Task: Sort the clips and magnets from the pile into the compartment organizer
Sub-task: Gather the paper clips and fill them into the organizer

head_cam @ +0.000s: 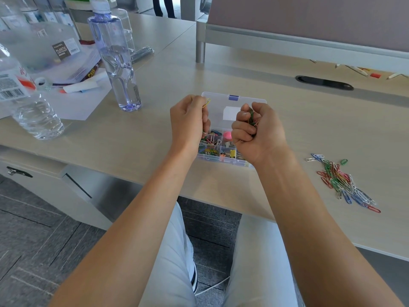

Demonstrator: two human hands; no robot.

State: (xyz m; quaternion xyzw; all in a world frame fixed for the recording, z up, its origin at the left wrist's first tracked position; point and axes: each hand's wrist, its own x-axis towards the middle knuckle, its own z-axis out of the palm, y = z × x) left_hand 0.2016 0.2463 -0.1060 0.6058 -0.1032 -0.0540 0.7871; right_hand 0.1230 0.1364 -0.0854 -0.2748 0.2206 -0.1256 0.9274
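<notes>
Organizer (234, 97): lying open on the counter (155, 129) between the hands, clear plastic, lid tilting back with a blue latch; compartments holding mixed coloured clips, a pink round piece and yellow binder clips.
Pile (342, 180): sprawling on the counter, well apart to the right of the organizer; red, green, blue, white and pink paper clips tangling loosely.
Left hand (190, 122): hovering over the organizer's left edge, fingers curling, pinching a yellow clip (206, 103) poking up above the fist.
Right hand (257, 127): hovering over the organizer's right side, clenching round a bunch of clips (251, 117), mostly green.
Forearms: reaching forward, bare, over the lap.
Bottle (115, 60): standing upright, left of the organizer.
</notes>
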